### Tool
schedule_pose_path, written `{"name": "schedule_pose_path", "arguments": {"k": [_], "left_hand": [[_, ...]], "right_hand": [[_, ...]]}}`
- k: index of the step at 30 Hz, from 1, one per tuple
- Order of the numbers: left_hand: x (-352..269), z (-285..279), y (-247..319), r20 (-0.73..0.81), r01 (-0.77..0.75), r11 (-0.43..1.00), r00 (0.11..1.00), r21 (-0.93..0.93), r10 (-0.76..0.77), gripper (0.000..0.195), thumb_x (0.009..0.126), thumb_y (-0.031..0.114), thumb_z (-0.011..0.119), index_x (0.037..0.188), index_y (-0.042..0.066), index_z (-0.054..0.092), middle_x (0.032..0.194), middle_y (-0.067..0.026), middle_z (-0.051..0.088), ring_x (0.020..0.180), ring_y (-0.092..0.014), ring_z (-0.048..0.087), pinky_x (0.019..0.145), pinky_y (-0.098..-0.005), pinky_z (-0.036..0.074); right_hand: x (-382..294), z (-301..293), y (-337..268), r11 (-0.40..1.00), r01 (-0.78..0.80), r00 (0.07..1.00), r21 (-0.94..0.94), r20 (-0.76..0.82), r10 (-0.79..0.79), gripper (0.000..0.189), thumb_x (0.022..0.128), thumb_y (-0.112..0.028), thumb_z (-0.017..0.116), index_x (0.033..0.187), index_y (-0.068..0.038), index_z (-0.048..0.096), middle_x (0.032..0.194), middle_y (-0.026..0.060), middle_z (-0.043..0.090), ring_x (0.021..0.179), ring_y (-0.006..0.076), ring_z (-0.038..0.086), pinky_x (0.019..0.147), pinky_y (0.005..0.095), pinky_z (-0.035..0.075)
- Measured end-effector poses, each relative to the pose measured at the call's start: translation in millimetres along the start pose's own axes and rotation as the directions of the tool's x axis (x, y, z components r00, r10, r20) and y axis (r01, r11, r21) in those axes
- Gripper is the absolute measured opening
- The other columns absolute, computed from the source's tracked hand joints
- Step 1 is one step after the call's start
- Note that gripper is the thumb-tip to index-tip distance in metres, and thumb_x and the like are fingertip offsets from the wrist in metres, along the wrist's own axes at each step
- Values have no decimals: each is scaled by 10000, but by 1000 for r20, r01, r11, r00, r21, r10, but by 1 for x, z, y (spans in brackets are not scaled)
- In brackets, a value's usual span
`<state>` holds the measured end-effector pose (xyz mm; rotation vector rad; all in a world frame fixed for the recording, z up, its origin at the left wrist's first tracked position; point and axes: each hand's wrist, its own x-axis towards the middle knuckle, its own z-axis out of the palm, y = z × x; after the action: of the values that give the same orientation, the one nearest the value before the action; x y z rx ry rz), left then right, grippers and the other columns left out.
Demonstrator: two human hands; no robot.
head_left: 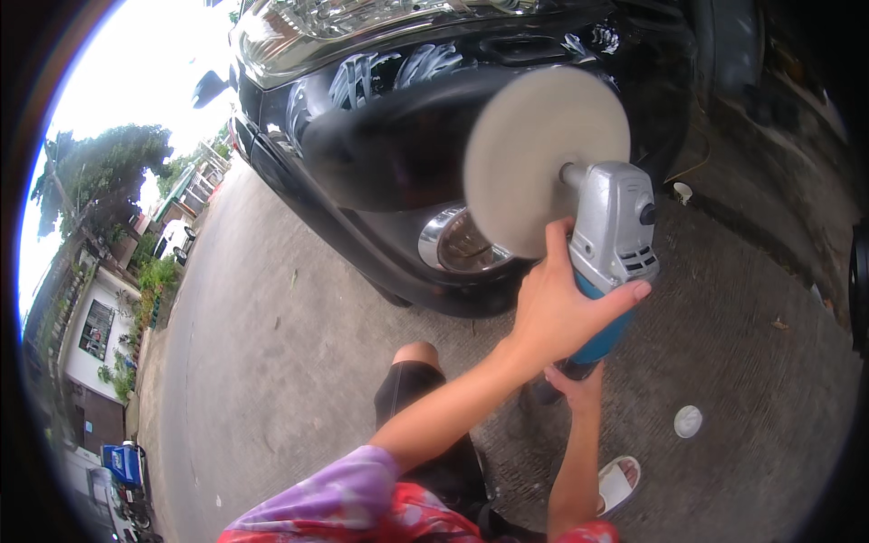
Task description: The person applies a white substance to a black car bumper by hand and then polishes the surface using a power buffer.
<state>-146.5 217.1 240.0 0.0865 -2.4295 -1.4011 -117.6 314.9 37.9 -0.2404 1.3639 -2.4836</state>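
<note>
A polisher [607,231] with a silver metal head and a blue body is held between my hands. My left hand [560,295] grips it just below the metal head, thumb across the body. Lower down, my right hand [577,383] holds its rear end, partly hidden behind the tool. The round pale pad [543,156], blurred as if spinning, overlaps the black car bumper [387,149]; whether it touches cannot be told. White smears of paste [356,78] lie on the bumper below the headlight [305,34]. A chrome-ringed fog lamp [468,241] sits under the pad.
On the concrete ground [271,353] lie a round white lid [688,421] and, farther up, a small white cup [682,193]. My foot in a white slide sandal [618,482] is near the lid. A road runs along the left, with a parked white car [174,239] beyond.
</note>
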Motion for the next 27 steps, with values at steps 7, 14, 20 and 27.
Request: {"name": "schedule_pose_path", "arguments": {"k": [7,14,20,27], "left_hand": [[-48,-79,-24,-266,-189,945,957,-267,116,944,750,534,808,1338,-13,312,1161,-210,631,1055,-281,658,908,-385,528],[-114,-172,-108,-526,-202,925,850,-322,3,1015,864,794,469,1474,-11,368,1377,-186,555,1230,-323,575,1040,-458,471],[-96,-178,-87,-596,-333,861,802,-385,44,990,903,782,394,1482,-20,350,1375,-237,541,1219,-359,578,1035,-462,476],[-76,-142,-33,-453,-186,947,890,-263,49,973,887,729,537,1464,-30,340,1370,-150,511,1242,-251,518,1045,-400,420]], "right_hand": [[0,76,-1,948,254,947,-191,248,-203,995,623,-113,909,1435,-25,341,1288,133,538,1187,227,546,1009,383,457],[4,144,-19,843,329,887,-426,445,-121,1026,637,-229,867,1492,-206,301,1149,217,682,1001,480,651,879,488,541],[5,152,-34,814,275,883,-511,470,-3,1017,649,-246,856,1493,-197,290,1131,198,694,931,477,666,834,506,548],[-8,135,-59,910,240,938,-339,322,-128,996,626,-145,904,1448,-53,349,1284,175,581,1213,293,584,1010,411,472]]}}
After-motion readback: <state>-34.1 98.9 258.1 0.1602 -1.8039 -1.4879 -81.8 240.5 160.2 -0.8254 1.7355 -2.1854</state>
